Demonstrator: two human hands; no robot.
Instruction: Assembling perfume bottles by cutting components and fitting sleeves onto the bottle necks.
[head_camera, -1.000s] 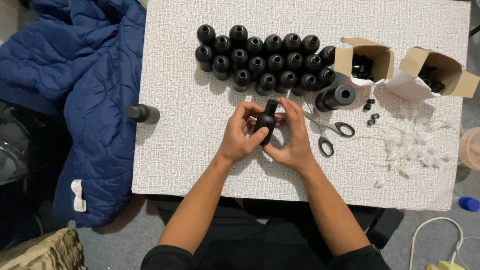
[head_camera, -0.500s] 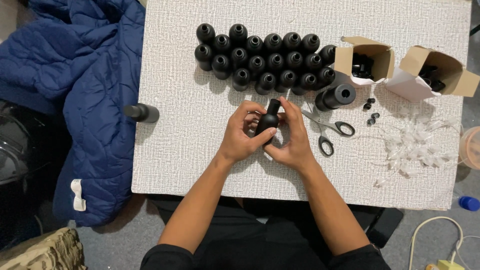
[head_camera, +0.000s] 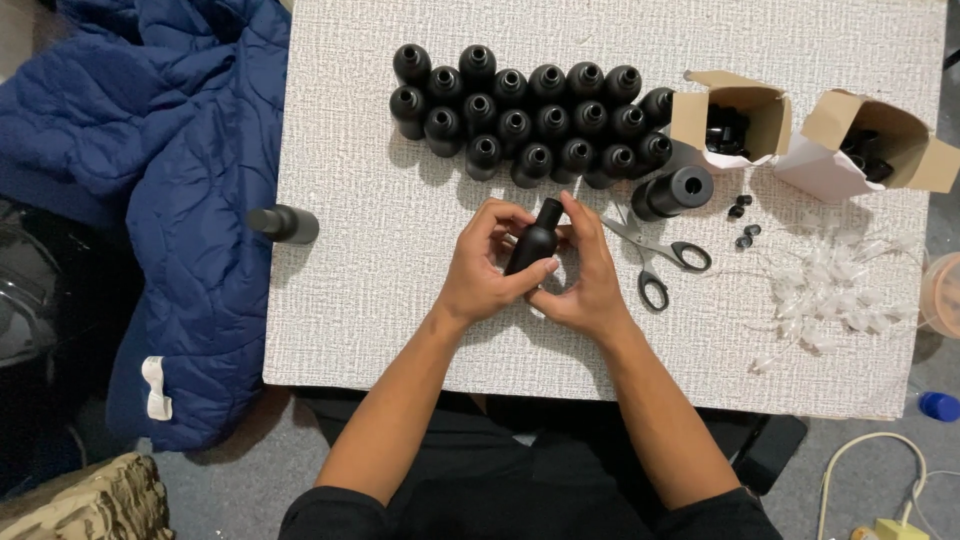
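- My left hand (head_camera: 485, 275) wraps the body of a small black bottle (head_camera: 533, 245), held just above the white table (head_camera: 350, 300), in front of the cluster of black bottles (head_camera: 530, 115).
- My right hand (head_camera: 590, 275) grips the same bottle, fingertips up at its neck.
- I judge it best to keep the body steady in the left and let only the right fingers work the top.
- Scissors (head_camera: 660, 255) lie just right; I'd keep my wrist off them.

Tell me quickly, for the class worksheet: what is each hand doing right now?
Left hand: closed around the body of the black bottle.
Right hand: closed on the same bottle, fingertips at its neck.
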